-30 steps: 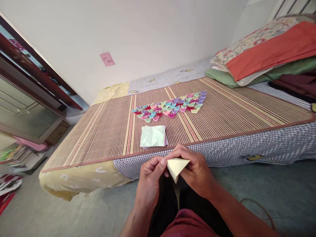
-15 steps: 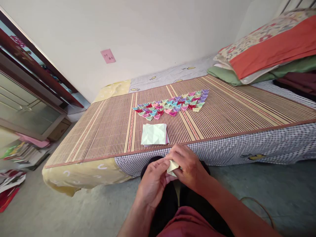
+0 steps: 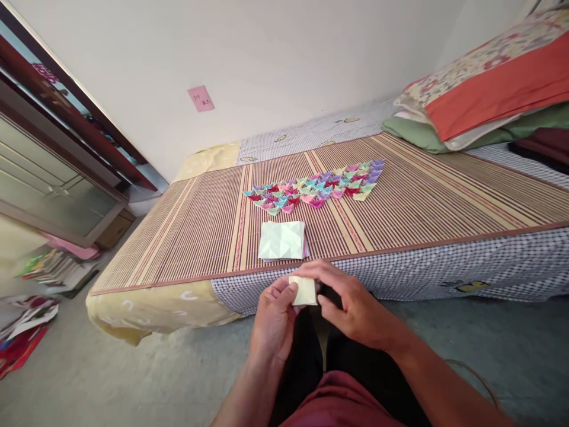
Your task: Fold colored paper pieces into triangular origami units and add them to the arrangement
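- Striped mat (image 3: 435, 196);
- coloured paper cluster (image 3: 332, 184) at the hands' twelve o'clock;
- right hand (image 3: 355, 305): thumb and forefinger spread; slack support could let folds spring;
- left hand (image 3: 274, 311): pinching pale-yellow folded paper (image 3: 306, 290); uneven pressure might skew creases;
- paper stack (image 3: 282, 240), eleven o'clock; a knuckle might nudge it;
- folded paper, between both hands; slipping could drop it.

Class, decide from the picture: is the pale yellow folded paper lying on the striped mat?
No, the left hand holds the folded paper in front of the striped mat.
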`<control>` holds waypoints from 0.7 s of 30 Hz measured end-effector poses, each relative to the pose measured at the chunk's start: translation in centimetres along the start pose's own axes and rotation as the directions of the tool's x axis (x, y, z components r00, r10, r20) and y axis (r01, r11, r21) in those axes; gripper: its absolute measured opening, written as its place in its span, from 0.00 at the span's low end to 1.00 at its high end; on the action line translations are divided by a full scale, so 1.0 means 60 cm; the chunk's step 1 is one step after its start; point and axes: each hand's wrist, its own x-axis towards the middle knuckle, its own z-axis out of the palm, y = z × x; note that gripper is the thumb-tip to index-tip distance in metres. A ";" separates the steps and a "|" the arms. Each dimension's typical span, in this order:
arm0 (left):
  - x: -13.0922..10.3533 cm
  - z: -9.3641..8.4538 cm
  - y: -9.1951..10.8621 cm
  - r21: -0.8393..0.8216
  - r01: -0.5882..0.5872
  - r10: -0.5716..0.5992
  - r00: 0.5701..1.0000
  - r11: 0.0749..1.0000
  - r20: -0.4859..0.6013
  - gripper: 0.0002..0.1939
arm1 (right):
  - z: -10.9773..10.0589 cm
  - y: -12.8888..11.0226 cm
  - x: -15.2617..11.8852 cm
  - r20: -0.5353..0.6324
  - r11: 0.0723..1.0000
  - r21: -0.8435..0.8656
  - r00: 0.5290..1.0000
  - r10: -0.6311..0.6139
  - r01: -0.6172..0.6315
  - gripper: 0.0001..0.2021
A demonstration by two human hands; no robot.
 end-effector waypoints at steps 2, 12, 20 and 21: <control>0.002 -0.001 0.000 0.037 -0.098 0.100 0.994 0.994 -0.037 0.14 | -0.007 0.001 0.000 -0.078 0.992 0.076 0.991 0.107 -0.101 0.19; 0.000 -0.003 -0.007 0.203 -0.210 0.223 0.974 0.956 -0.041 0.13 | 0.027 0.011 0.008 -0.261 0.928 0.228 0.899 0.351 -0.296 0.06; -0.005 -0.001 -0.004 0.221 -0.215 0.210 0.977 0.951 0.045 0.17 | 0.026 -0.001 0.007 -0.358 0.981 0.060 0.913 0.195 -0.186 0.04; -0.005 -0.003 -0.004 0.257 -0.225 0.215 0.974 0.940 0.065 0.16 | 0.027 -0.001 0.007 -0.359 0.986 0.033 0.919 0.163 -0.162 0.04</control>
